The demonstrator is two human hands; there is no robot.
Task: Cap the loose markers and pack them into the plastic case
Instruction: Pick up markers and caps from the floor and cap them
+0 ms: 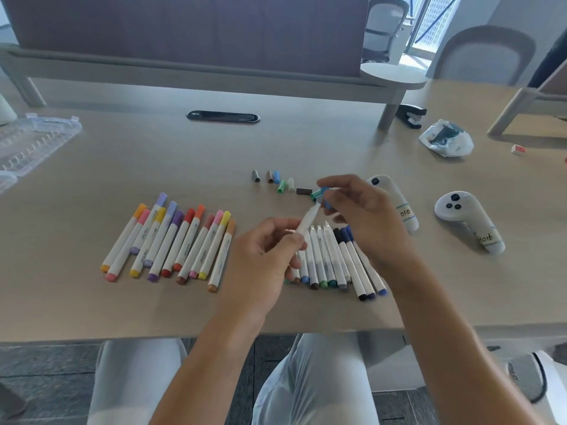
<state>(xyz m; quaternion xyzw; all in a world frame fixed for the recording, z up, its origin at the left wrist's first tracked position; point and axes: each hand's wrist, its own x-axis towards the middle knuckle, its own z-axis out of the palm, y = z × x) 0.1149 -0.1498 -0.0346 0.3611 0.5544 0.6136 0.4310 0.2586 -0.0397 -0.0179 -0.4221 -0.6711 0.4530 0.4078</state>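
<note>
The left hand (267, 253) gripped an uncapped marker (308, 219); at its one o'clock, the right hand (362, 216) pinched a blue cap (325, 197)

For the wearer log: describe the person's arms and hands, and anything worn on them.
Both arms are bare to the frame edge: no sleeves, gloves, watch, rings or wristbands visible on the left hand or the right hand. Pale, light-coloured trousers cover the legs below.
</note>
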